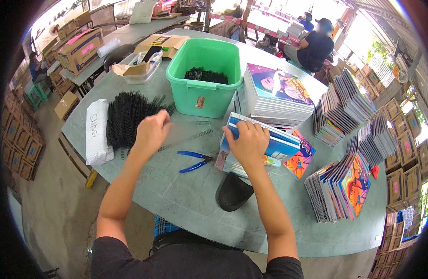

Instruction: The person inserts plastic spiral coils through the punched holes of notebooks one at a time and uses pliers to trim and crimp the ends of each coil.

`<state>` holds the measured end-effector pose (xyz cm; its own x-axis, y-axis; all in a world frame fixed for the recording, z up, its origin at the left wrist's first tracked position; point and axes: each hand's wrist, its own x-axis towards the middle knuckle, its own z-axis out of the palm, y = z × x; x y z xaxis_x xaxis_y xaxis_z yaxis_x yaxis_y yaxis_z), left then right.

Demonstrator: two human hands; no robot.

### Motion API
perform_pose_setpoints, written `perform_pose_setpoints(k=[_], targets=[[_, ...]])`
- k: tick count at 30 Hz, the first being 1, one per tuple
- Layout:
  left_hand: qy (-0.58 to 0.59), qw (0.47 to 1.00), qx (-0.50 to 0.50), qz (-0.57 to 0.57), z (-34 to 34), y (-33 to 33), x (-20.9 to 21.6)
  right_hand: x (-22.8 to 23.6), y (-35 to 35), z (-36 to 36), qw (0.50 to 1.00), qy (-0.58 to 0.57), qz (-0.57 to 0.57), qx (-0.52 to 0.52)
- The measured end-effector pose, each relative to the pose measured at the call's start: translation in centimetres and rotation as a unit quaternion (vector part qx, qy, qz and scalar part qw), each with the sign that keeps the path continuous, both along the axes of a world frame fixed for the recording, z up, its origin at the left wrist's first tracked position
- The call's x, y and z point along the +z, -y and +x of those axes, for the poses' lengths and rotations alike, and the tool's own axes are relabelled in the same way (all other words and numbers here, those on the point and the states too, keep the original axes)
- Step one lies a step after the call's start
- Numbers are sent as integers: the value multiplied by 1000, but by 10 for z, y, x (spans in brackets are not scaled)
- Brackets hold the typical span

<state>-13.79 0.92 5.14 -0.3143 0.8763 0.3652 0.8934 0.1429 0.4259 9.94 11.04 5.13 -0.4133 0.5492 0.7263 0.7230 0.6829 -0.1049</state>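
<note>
My left hand (153,132) is closed, its fingers pinched beside a heap of black plastic spiral coils (128,118). A thin dark spiral coil (190,138) stretches from it toward the right, partly smeared by motion. My right hand (251,143) grips a blue-covered notebook (281,149) by its upper edge, thumb on the near side, fingers over the top. The notebook stands tilted above other books, partly hidden by the hand. Blue-handled cutting pliers (195,160) lie on the table between my hands. A black, rounded pad-like object (234,191) lies below my right wrist.
A green tub (200,100) holding black coils stands at the back, next to a tall notebook stack (281,100). More spiral notebooks (337,186) stand in piles at the right. A white package (98,132) lies left of the coils. A person (318,49) sits farther back.
</note>
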Motion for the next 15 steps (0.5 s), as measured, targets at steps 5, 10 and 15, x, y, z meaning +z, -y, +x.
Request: perform_pose_setpoints(k=[5,10,15], targets=[[336,897,-142,247,18,-18,57,3,1,4,998,-1,-52,42],[407,890,-199,52,71,-25,39,18,-4,11,973,-57,-210,76],[289,930,-197,110,99,-29,-1,15,2,12,976,-49,-195,84]])
